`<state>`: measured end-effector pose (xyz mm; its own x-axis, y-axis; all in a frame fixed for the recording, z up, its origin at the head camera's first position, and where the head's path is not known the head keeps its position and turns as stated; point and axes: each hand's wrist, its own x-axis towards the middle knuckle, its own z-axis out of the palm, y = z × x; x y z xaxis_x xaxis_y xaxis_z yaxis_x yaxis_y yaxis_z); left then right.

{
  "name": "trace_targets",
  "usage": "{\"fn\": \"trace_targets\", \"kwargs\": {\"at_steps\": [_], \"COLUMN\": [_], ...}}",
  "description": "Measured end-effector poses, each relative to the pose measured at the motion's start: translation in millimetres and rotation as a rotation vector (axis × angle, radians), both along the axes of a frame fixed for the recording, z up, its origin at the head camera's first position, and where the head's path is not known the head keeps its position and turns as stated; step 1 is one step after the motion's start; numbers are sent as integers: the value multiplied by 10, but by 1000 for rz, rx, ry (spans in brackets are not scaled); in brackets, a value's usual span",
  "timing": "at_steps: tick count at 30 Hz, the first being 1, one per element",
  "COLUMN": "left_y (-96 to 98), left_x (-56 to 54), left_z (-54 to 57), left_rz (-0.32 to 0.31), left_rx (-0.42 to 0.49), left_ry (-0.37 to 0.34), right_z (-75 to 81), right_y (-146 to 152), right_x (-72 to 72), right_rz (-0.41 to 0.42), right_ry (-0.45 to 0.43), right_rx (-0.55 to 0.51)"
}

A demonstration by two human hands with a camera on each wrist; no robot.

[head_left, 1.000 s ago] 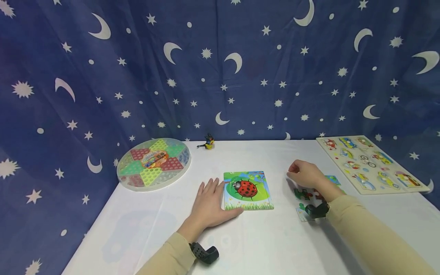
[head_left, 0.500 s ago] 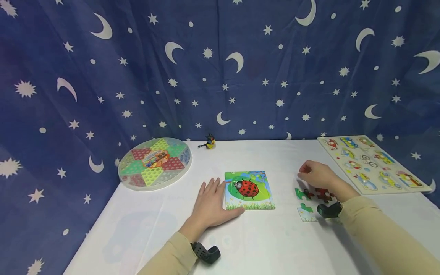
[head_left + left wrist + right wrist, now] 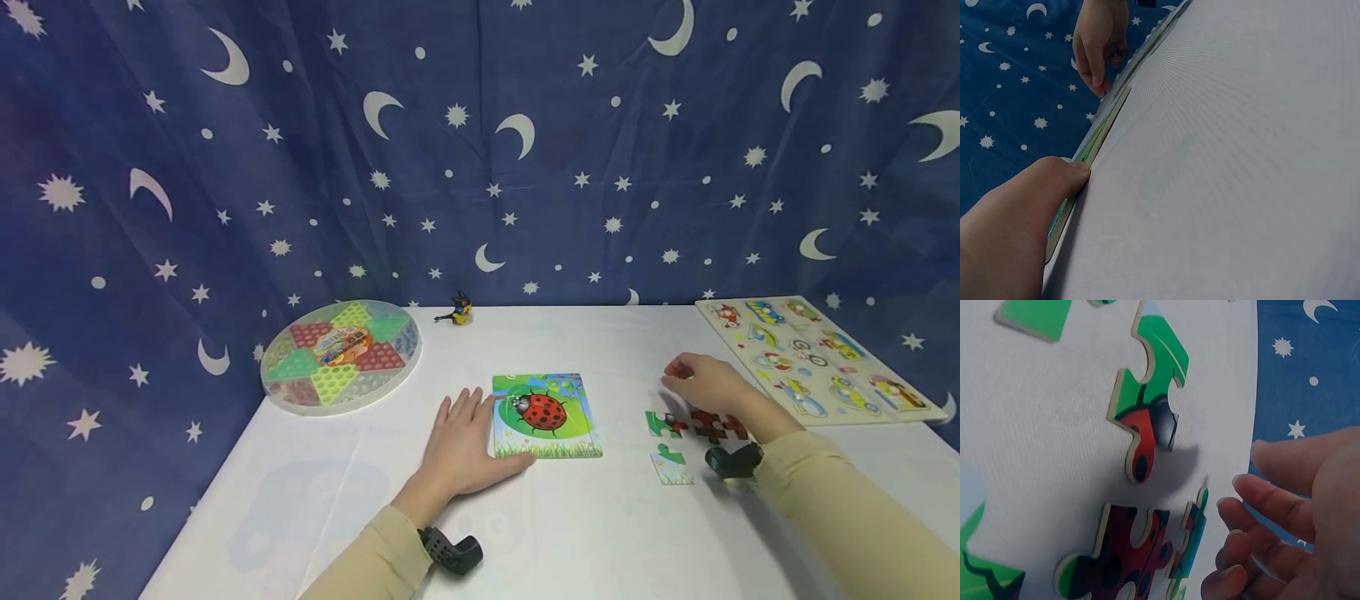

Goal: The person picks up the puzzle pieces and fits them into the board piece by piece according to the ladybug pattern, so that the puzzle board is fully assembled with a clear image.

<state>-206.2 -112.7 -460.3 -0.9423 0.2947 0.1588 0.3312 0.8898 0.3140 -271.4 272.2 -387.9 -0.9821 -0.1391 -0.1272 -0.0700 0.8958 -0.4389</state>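
Note:
A square ladybug puzzle board [image 3: 555, 429] lies flat on the white table, its picture facing up. My left hand [image 3: 453, 450] rests along its left side, with the thumb at the front edge; the left wrist view shows that thumb [image 3: 1063, 178] touching the board's rim [image 3: 1110, 122]. Over loose jigsaw pieces on the right hovers my right hand [image 3: 708, 387], fingers loosely bent and holding nothing. Nearby lie a green piece with red and black [image 3: 1160, 362], dark red spotted pieces [image 3: 1116, 550] and a grass piece [image 3: 672, 469]. The right forearm hides part of this group.
At the back left lies a round Chinese checkers board [image 3: 341, 358]. A small bird figure [image 3: 460, 311] stands near the back edge. On the far right is a wooden picture board [image 3: 817, 358]. A blue star-and-moon curtain [image 3: 525, 208] hangs behind the table.
My right hand has moved to the right, uncovering green, red and grass pieces that it and the wrist partly hid. The left hand stays against the ladybug board.

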Motion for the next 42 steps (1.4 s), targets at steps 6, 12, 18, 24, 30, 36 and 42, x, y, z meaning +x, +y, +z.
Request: {"fn": "trace_targets", "kwargs": {"at_steps": [6,12,18,24,30,36,42], "left_y": [6,6,0,-1,-5,-3,-5], "left_x": [-1,-3,-9,-8,-4,-11,-11], "left_z": [4,4,-7,-7,-5,-2,-1], "left_rz": [1,2,3,2,3,1,3], "left_rx": [-10,-12,-18,-16,-12,-8,-16], "left_ry": [-6,0,-1,1,9,9,4], "right_z": [-12,-31,-60,-73,-65,-84,-90], "right_y": [52,90,145,236,299,320,289], "right_x": [-11,-8,-37,-67,-66,-76,-78], "right_rz": [-12,-34,-71,-64,-55,-82,-110], "right_ry": [-2,1,-21,-37,-46,-65,-55], "right_rx": [26,29,54,63,54,33,-2]}}
